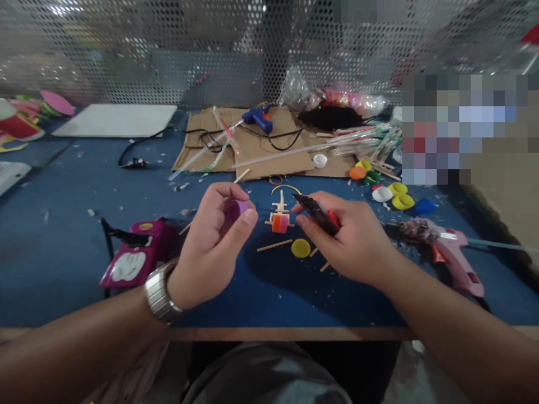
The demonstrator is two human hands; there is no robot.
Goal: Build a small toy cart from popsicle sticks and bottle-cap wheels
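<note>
A purple bottle cap (236,210) is pinched between the thumb and fingers of my left hand (210,241). My right hand (349,235) is closed around a dark, pointed tool with a red part (315,212); its exact kind is unclear. Between the hands, on the blue table, lies a small model of wooden sticks (282,201) with an orange and pink block (280,223). A yellow bottle cap (300,248) sits just in front of it, near a loose wooden stick (274,246). Neither hand touches the model.
A pink glue gun (458,252) lies at the right, below several coloured caps (403,201). To the left stands a magenta device (132,255) with a black holder. Farther back, a blue glue gun (258,118) and its cord rest on cardboard (273,160), near plastic straws (366,140).
</note>
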